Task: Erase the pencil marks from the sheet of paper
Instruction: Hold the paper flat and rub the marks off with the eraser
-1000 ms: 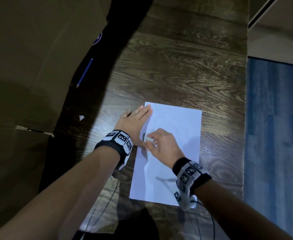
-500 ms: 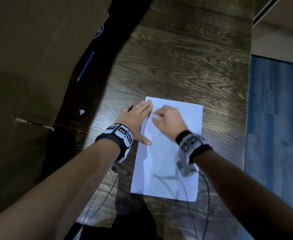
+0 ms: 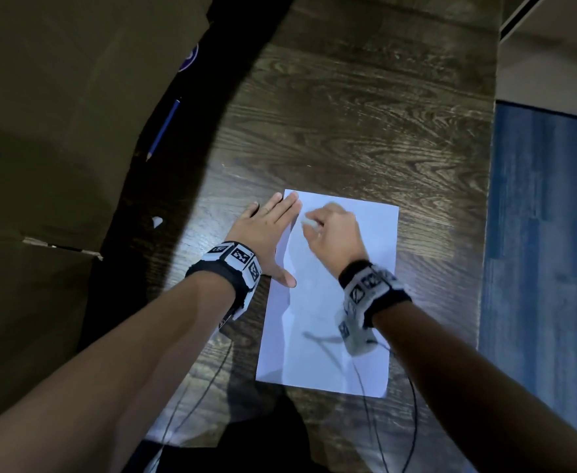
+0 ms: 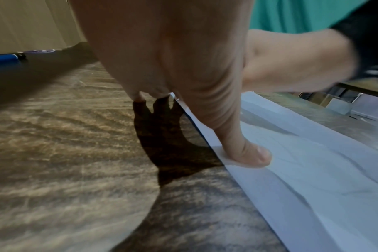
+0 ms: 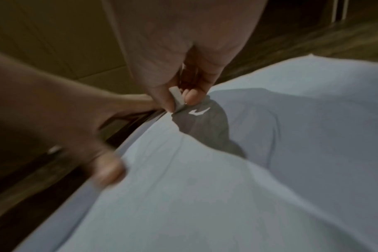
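White paper [image 3: 331, 302] lies on a dark wood-grain table [image 3: 348, 114], with a blue pencil [image 3: 164, 128] and white eraser [image 5: 176, 98].

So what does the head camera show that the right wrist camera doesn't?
Only the head view shows the blue pencil lying apart on the wooden table and the whole sheet of paper. Only the right wrist view shows the white eraser pinched on the paper. Both show the left hand pressing the sheet's edge and the right hand.
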Action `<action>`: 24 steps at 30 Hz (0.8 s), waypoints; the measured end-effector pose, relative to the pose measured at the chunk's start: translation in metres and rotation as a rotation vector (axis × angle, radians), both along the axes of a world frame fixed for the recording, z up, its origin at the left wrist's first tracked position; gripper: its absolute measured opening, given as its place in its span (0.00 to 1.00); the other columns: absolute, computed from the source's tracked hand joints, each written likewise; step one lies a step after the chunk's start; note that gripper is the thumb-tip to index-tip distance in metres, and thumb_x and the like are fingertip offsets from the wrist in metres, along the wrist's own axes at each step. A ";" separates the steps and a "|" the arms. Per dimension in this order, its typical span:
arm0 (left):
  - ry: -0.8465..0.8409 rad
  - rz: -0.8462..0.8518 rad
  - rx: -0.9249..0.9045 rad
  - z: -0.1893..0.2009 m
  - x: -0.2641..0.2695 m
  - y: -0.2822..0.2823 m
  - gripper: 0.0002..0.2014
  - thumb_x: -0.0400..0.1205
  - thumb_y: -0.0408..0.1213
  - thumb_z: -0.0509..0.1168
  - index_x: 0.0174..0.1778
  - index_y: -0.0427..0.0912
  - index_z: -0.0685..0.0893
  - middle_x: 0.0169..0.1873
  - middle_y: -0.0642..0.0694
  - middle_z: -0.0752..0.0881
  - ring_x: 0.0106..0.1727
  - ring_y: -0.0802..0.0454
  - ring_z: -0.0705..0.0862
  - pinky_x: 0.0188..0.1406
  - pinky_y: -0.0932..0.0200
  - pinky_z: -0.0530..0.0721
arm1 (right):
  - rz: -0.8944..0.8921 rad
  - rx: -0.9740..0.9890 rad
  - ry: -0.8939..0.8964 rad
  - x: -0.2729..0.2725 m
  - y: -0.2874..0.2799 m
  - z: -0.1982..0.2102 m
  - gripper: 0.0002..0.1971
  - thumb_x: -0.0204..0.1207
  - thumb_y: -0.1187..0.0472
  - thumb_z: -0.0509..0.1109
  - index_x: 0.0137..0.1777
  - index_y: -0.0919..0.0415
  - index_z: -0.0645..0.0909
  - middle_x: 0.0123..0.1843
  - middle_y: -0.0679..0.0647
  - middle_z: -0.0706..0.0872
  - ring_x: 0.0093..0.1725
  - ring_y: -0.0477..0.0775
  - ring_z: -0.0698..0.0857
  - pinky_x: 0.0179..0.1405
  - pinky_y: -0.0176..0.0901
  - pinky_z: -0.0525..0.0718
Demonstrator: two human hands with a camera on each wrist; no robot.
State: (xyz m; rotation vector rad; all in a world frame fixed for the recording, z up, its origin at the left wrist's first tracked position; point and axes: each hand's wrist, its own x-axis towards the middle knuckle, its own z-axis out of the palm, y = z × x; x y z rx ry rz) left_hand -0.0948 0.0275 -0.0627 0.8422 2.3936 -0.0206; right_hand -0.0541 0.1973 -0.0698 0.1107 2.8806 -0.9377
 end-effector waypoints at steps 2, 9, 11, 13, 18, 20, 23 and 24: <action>0.009 0.002 0.003 0.000 0.000 0.000 0.72 0.61 0.76 0.73 0.88 0.49 0.33 0.87 0.56 0.32 0.88 0.53 0.35 0.87 0.45 0.44 | 0.122 -0.038 -0.041 0.034 -0.014 0.004 0.14 0.73 0.57 0.63 0.28 0.45 0.67 0.35 0.48 0.72 0.34 0.52 0.75 0.36 0.47 0.77; -0.015 0.002 0.009 0.001 0.000 0.000 0.73 0.60 0.77 0.73 0.88 0.49 0.33 0.87 0.57 0.32 0.87 0.54 0.34 0.87 0.45 0.42 | 0.082 -0.015 -0.021 -0.018 0.006 0.001 0.09 0.74 0.57 0.63 0.33 0.46 0.79 0.37 0.50 0.77 0.37 0.55 0.79 0.38 0.49 0.81; -0.018 0.002 0.008 0.002 0.000 0.001 0.73 0.61 0.76 0.73 0.88 0.49 0.33 0.86 0.56 0.32 0.87 0.54 0.34 0.87 0.44 0.42 | 0.024 0.011 0.013 -0.001 -0.006 0.000 0.15 0.74 0.59 0.63 0.28 0.43 0.71 0.34 0.49 0.73 0.36 0.52 0.75 0.35 0.47 0.78; -0.014 0.003 0.002 0.001 0.000 0.001 0.73 0.61 0.76 0.74 0.88 0.48 0.33 0.86 0.56 0.31 0.87 0.53 0.34 0.87 0.44 0.43 | 0.104 -0.047 -0.039 0.032 -0.019 0.006 0.14 0.73 0.62 0.66 0.28 0.47 0.74 0.35 0.50 0.74 0.34 0.52 0.76 0.36 0.49 0.79; -0.015 0.009 0.005 0.001 0.000 0.002 0.73 0.61 0.76 0.74 0.88 0.49 0.33 0.87 0.57 0.32 0.87 0.54 0.34 0.87 0.45 0.42 | 0.252 0.002 -0.083 -0.004 0.001 0.012 0.12 0.74 0.61 0.64 0.31 0.46 0.71 0.37 0.53 0.75 0.36 0.58 0.78 0.39 0.55 0.82; -0.015 0.003 0.001 0.001 0.000 0.001 0.73 0.61 0.77 0.73 0.88 0.48 0.32 0.86 0.56 0.31 0.87 0.54 0.34 0.87 0.45 0.42 | 0.071 -0.016 -0.022 -0.020 0.003 0.010 0.10 0.74 0.60 0.63 0.32 0.46 0.74 0.37 0.52 0.75 0.37 0.57 0.78 0.37 0.53 0.82; -0.010 0.010 0.011 0.001 0.000 0.001 0.74 0.60 0.76 0.74 0.88 0.48 0.33 0.87 0.56 0.32 0.88 0.54 0.34 0.87 0.44 0.44 | 0.054 -0.029 -0.058 0.018 -0.017 0.006 0.08 0.73 0.60 0.64 0.33 0.48 0.76 0.38 0.53 0.77 0.38 0.58 0.81 0.39 0.50 0.81; -0.009 0.010 0.007 0.000 0.000 0.002 0.73 0.61 0.75 0.74 0.88 0.48 0.33 0.87 0.56 0.32 0.88 0.53 0.35 0.87 0.44 0.44 | 0.117 -0.062 -0.091 0.036 -0.022 0.009 0.08 0.72 0.60 0.64 0.33 0.48 0.77 0.38 0.53 0.78 0.38 0.57 0.81 0.39 0.51 0.82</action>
